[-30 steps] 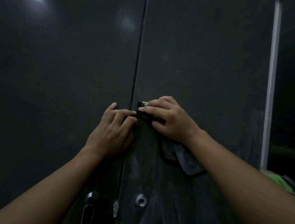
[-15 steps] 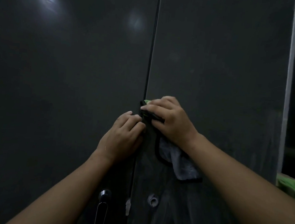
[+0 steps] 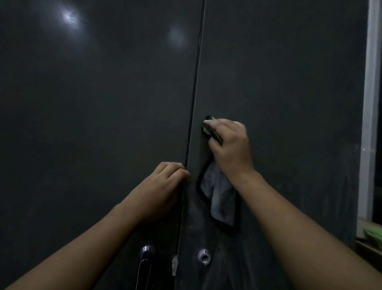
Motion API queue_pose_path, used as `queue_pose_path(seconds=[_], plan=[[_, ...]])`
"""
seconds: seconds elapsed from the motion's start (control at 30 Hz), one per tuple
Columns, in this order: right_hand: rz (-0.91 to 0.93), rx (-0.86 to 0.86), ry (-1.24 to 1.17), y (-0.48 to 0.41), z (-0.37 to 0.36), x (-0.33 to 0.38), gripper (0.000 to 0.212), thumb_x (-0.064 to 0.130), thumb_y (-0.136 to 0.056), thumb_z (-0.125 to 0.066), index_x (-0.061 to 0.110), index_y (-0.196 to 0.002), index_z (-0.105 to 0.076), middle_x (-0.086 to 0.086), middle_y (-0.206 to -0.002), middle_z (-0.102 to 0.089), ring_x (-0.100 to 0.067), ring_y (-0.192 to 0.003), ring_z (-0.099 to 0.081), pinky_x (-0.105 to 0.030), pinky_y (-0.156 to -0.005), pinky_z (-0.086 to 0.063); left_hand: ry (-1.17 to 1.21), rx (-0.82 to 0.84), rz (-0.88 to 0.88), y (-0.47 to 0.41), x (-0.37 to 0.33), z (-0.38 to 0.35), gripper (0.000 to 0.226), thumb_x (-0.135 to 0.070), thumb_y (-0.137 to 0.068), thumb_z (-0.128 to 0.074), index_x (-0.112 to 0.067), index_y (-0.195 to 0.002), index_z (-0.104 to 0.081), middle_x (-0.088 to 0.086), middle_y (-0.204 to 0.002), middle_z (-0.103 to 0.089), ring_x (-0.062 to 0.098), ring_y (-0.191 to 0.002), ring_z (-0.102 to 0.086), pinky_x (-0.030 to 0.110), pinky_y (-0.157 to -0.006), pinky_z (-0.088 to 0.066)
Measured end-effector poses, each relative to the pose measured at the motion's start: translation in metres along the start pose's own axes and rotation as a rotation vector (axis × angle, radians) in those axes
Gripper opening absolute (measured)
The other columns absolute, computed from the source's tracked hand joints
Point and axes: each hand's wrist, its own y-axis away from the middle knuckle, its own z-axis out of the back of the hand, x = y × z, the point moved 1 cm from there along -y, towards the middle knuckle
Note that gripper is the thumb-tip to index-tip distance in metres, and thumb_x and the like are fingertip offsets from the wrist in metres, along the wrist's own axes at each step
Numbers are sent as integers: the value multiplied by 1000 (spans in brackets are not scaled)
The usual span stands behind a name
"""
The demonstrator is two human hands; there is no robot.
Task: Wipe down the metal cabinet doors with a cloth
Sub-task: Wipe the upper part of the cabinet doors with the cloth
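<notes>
Just right of the door seam, on the R door, R hand grips the grey cloth by its top; the rest hangs against the metal. L hand is lower, touching the seam from the left, fingers curled, nothing seen in it. Handle & keyhole flank the seam further down.

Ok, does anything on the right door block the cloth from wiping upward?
Nothing visible does. The right hand holds the grey, black-edged cloth against the dark metal right door, and the panel above it is bare. The left hand at the centre seam and the round silver lock sit lower, out of that path.
</notes>
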Motion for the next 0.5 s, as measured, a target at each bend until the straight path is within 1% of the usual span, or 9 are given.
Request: queue_pose_path(seconds=[0.07,0.13,0.2,0.27,0.33,0.37,0.4,0.47,0.5], plan=[[128,68,8,16,-7,8,41,4,-78,-65,14,-117,-73,1,-114,-70,-26,-103,-56,-13,-99,-30,41,45,28,0,0,2,36,-15,-92,-60,-15,-127,-57,5,-137,-51,19,-131,-34,24,-106,-30],[276,174,11,39,-7,6,39,8,-81,-67,13,-119,-73,-1,-116,-69,-23,-103,-52,-19,-101,-33,63,64,28,0,0,5,32,-18,-94,-54,-16,-126,-56,4,-139,-47,20,-132,-33,22,-106,-27],[373,240,2,59,-3,-6,35,11,-84,-66,13,-118,-74,-3,-117,-69,-22,-102,-50,-20,-102,-34,77,67,35,-1,-2,8,35,-23,-94,-47,-16,-126,-55,4,-138,-47,21,-130,-36,24,-106,-31],[422,286,10,71,6,-18,33,10,-85,-68,13,-117,-75,-3,-118,-69,-23,-102,-50,-24,-101,-38,92,74,77,-2,-3,9,41,-30,-94,-41,-16,-130,-53,3,-139,-44,20,-131,-36,28,-103,-40],[427,314,17,76,19,-27,33,9,-85,-68,14,-117,-75,-2,-119,-69,-21,-102,-49,-25,-99,-40,61,40,93,-7,-7,10,42,-34,-95,-41,-16,-132,-50,4,-139,-41,21,-131,-37,31,-96,-48],[409,303,13,76,27,-31,32,10,-86,-66,13,-117,-75,-2,-118,-70,-19,-102,-49,-24,-99,-39,34,3,79,-10,-10,11,41,-33,-96,-44,-15,-132,-50,6,-138,-41,22,-129,-37,32,-96,-48],[371,270,10,73,36,-36,32,10,-86,-65,13,-116,-75,-2,-118,-70,-19,-102,-51,-24,-99,-37,8,-34,57,-16,-12,11,39,-30,-95,-49,-13,-131,-51,7,-137,-41,23,-128,-37,33,-99,-45],[252,138,24,63,55,-48,35,7,-82,-65,14,-115,-75,-1,-117,-71,-20,-104,-60,-25,-98,-37,-28,-85,16,-32,-17,12,39,-21,-93,-55,-12,-131,-51,9,-136,-43,24,-127,-37,33,-106,-36],[174,47,36,55,64,-57,37,6,-80,-64,14,-114,-74,0,-116,-72,-21,-105,-64,-28,-97,-39,-35,-95,-1,-42,-20,12,40,-20,-92,-55,-13,-131,-51,9,-136,-43,25,-128,-38,33,-108,-34]])
